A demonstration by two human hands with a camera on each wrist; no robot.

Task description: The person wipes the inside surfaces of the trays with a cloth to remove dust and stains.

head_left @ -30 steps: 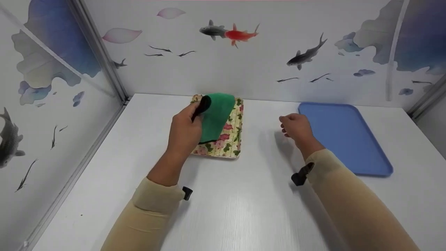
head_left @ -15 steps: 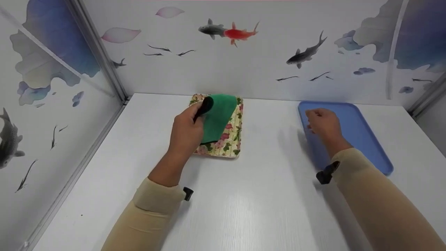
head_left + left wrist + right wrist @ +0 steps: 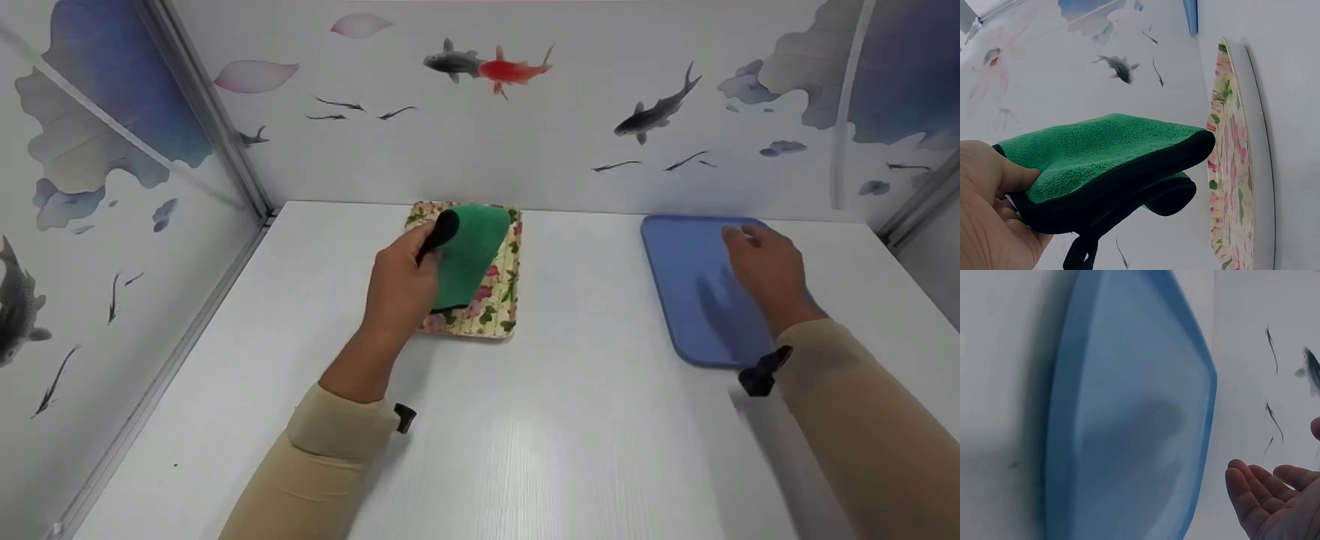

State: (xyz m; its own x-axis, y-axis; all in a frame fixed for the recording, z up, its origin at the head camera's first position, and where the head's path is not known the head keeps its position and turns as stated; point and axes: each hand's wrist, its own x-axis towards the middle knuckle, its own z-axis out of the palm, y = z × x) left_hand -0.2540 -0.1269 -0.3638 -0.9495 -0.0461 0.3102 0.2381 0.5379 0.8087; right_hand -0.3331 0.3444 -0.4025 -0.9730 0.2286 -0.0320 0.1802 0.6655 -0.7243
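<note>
My left hand (image 3: 401, 285) grips a folded green towel (image 3: 476, 251) with black edging, thumb on top and fingers beneath. In the left wrist view the towel (image 3: 1112, 152) is held up beside the floral tray (image 3: 1233, 180), with a black loop (image 3: 1080, 253) hanging from its edge. Seen from the head, it covers part of that floral tray (image 3: 495, 319). Over the blue tray (image 3: 682, 300) hovers my right hand (image 3: 769, 274), holding nothing. In the right wrist view its fingers (image 3: 1255, 495) are loosely bent, apart from the blue tray's surface.
Both trays lie on a white table (image 3: 525, 450), near its back edge. A white wall (image 3: 517, 165) printed with fish rises behind them. Another printed panel (image 3: 135, 247) stands along the left side, joined by a metal frame post (image 3: 210, 112).
My right hand has moved to the right, from the gap between the trays to above the blue tray's right part. The left hand stays nearly still with the towel.
</note>
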